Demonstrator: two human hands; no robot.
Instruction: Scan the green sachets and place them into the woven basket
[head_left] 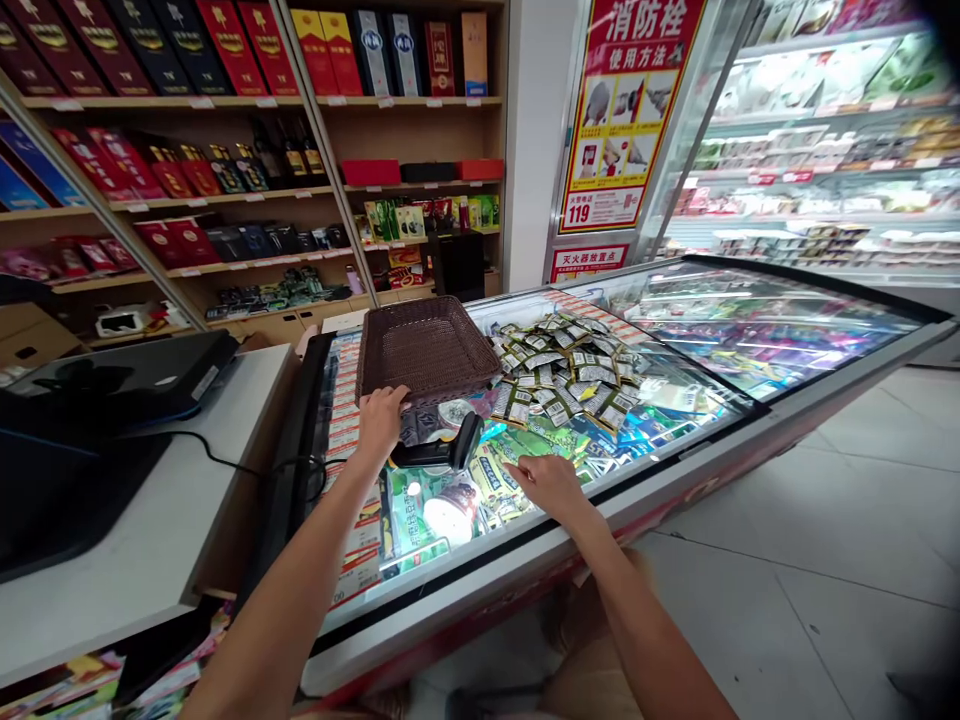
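My left hand (381, 418) grips the near rim of an empty brown woven basket (424, 345) that rests on the glass lid of a chest freezer (675, 440). My right hand (551, 483) lies flat on the glass, fingers stretched out and holding nothing. Between my hands a black barcode scanner (442, 452) lies on the lid. To the right of the basket, a heap of several small green-and-white packets (570, 375) is spread over the glass.
A white counter (150, 530) with a black till screen (67, 470) and cable stands at the left. Shelves of boxed bottles (225, 150) fill the back wall. A red fire-hydrant poster (626, 110) and a chilled display (825, 150) stand at the right.
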